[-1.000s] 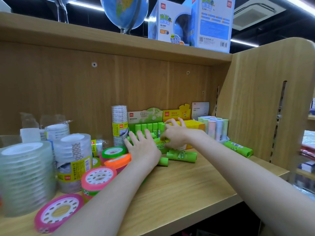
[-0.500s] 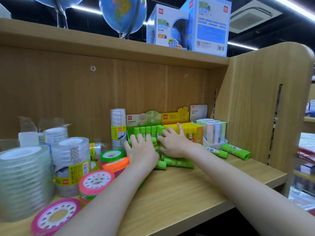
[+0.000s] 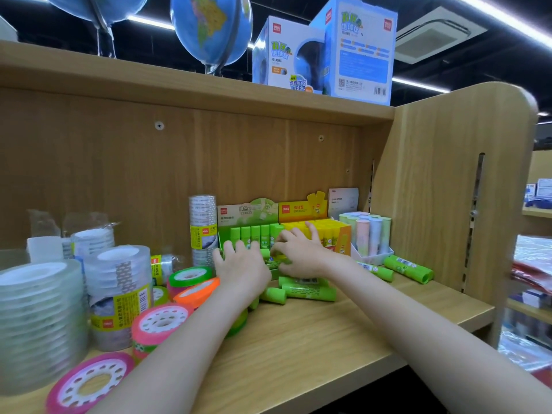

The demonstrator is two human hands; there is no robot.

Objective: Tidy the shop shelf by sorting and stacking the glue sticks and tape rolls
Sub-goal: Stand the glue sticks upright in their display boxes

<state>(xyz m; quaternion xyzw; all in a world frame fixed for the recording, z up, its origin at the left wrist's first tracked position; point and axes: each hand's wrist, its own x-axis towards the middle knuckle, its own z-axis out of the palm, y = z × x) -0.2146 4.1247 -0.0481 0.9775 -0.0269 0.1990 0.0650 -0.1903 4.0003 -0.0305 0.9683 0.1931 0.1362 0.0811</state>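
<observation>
Both hands are laid on loose green plastic glue sticks (image 3: 307, 289) in front of the green cardboard display box (image 3: 248, 215) on the wooden shelf (image 3: 328, 339). The left hand (image 3: 243, 271) is spread flat; whether the right hand (image 3: 300, 255) grips a stick cannot be told. Coloured tape rolls (image 3: 162, 322) are stacked to the left.

From my remote feed: bright green glue sticks (image 3: 307, 289) on a pale wood-grain shelf (image 3: 328, 348), a green display box (image 3: 248, 216) beside a yellow-and-orange one (image 3: 307, 210), pastel sticks (image 3: 369, 234) in pink, blue and mint, neon pink (image 3: 89, 383), orange (image 3: 195, 291) and green tape rolls (image 3: 188, 276), blue globes (image 3: 212, 28).
</observation>
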